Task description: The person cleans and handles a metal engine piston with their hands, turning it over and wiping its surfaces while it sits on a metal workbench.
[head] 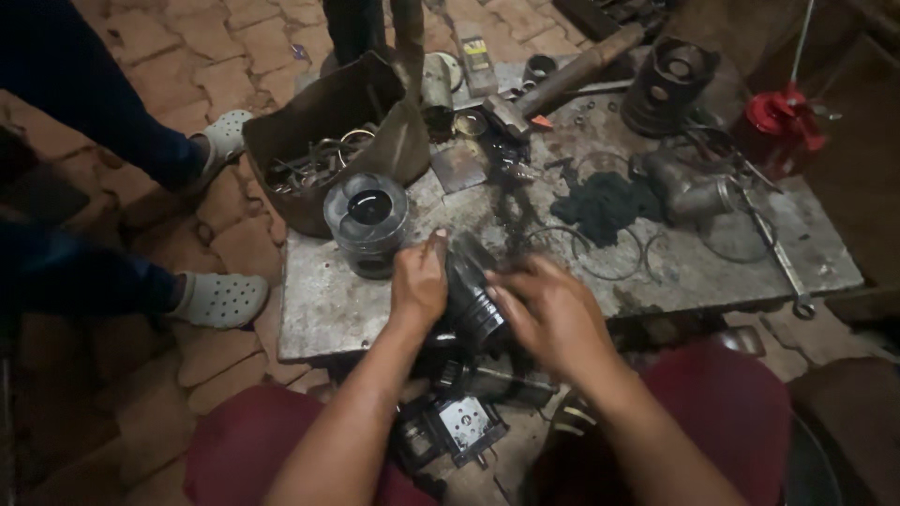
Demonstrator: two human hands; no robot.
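Observation:
Both my hands grip a dark metal piston (472, 292) at the near edge of a low metal workbench (319, 309). My left hand (418, 281) clasps its left side, thumb up. My right hand (548, 314) wraps its right side and lower skirt. A second piston (367, 221) stands upright on the bench just left of and behind my hands. Thin piston rings (600, 253) lie flat on the bench to the right.
A brown bag of metal rings (323, 141) sits at the bench's back left. A hammer (553, 84), another piston (667, 80), a dark rag (605, 204), a wrench (776, 258) and a red oil can (783, 122) lie behind. Someone's legs in pale clogs (220, 298) stand at left. Engine parts (459, 422) rest between my knees.

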